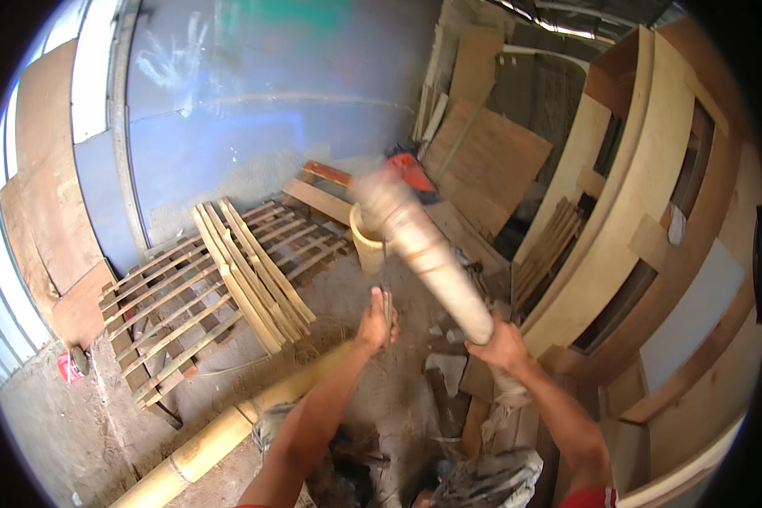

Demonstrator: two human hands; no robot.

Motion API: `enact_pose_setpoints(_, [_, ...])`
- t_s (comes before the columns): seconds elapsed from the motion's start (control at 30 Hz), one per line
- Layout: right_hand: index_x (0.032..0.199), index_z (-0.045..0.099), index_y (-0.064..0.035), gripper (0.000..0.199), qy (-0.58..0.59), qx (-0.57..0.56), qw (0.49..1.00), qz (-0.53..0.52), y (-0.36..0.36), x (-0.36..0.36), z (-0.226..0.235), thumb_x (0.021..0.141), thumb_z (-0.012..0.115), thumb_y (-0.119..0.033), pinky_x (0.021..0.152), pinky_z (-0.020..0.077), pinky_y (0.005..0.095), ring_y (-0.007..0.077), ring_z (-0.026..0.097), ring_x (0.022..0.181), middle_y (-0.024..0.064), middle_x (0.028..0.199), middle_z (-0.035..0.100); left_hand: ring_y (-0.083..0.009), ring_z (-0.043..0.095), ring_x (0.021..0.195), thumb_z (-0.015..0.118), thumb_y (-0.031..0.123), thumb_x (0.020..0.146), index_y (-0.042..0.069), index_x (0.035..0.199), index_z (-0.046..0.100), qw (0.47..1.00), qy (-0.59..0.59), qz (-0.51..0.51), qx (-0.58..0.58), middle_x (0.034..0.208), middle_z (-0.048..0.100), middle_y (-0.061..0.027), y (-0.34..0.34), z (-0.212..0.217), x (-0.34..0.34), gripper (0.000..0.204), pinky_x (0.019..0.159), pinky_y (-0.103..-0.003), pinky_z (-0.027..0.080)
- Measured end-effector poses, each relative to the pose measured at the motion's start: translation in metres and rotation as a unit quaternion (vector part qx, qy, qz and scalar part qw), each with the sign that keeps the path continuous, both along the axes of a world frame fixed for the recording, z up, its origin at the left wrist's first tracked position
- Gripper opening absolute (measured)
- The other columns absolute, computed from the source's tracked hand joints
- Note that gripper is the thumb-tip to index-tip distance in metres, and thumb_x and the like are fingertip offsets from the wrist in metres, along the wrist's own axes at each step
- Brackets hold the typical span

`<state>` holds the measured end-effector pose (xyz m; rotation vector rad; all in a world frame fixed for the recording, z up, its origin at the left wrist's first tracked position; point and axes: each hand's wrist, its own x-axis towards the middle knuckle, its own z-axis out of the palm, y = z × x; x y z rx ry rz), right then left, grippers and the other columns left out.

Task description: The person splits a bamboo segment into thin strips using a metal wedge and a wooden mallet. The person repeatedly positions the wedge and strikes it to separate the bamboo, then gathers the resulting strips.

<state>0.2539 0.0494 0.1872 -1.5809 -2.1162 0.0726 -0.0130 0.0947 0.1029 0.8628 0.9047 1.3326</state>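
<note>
Two things are gripped: the right hand (499, 345) is clamped on the narrow end of a thick, pale club (434, 269), which slants up and leftward from it, blurred; the left hand (373, 326) is clamped on a slim, upright tool (387, 304). The club is probably heavy and stiff, best held at that narrow end; the tool, light and rigid. Below-left of the left hand lies a smooth, jointed bamboo pole (212, 440).
</note>
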Motion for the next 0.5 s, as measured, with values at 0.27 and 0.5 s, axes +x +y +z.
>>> enact_pose_setpoints(0.27, [0.125, 0.049, 0.0086, 0.084, 0.096, 0.025, 0.995, 0.022, -0.024, -0.031, 0.024, 0.067, 0.08, -0.044, 0.083, 0.0556, 0.0438, 0.0415, 0.069, 0.094, 0.0322, 0.098, 0.067, -0.0174, 0.042, 0.052, 0.013, 0.072, 0.097, 0.008, 0.085, 0.041, 1.0, -0.001, -0.006, 0.0, 0.068, 0.04, -0.0047, -0.006, -0.01, -0.019, 0.071, 0.049, -0.034, 0.04])
enact_pose_setpoints(0.5, [0.122, 0.05, 0.0074, 0.076, -0.103, -0.062, 0.993, -0.012, -0.013, -0.008, 0.01, 0.07, 0.079, -0.041, 0.081, 0.0573, 0.0442, 0.0424, 0.07, 0.088, 0.0299, 0.094, 0.069, -0.0183, 0.044, 0.048, 0.012, 0.073, 0.095, 0.006, 0.076, 0.044, 0.999, 0.032, -0.003, -0.006, 0.059, 0.041, -0.0054, -0.005, -0.026, -0.015, 0.077, 0.048, -0.035, 0.041])
